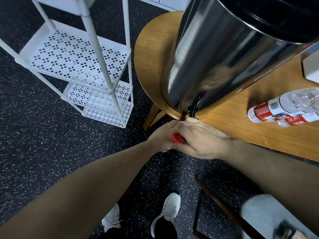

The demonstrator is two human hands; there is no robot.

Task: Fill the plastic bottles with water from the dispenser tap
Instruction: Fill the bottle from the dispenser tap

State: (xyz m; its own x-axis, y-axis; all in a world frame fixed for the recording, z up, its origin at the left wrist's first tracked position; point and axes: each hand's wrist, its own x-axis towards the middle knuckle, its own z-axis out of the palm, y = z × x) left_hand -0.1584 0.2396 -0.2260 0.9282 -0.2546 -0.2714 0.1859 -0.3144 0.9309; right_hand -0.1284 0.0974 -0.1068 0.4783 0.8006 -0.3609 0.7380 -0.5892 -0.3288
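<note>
Both grips are closed and pressed together just off the table's front edge, below the small black dispenser tap [192, 111]. Fingers of the right hand [198, 138] curl around a red plastic screw cap [177, 138]; the left hand [161, 135] wraps something beneath it, presumably the neck of a plastic bottle, though the bottle itself is almost wholly hidden, so its tilt and long axis cannot be read.

Behind the tap the tall stainless steel dispenser drum [224, 57] stands at the rounded edge of the wooden table [241, 125]. Two clear plastic bottles with red and white labels [283, 107] lie on their sides near the table's right edge, touching, long axes running roughly left to right, bases toward the hands.

Risks, as I judge them: the cap may slip and drop to the speckled floor, or the hidden mouth may sit off the spout so water spills past the table edge. The lying bottles could roll.
</note>
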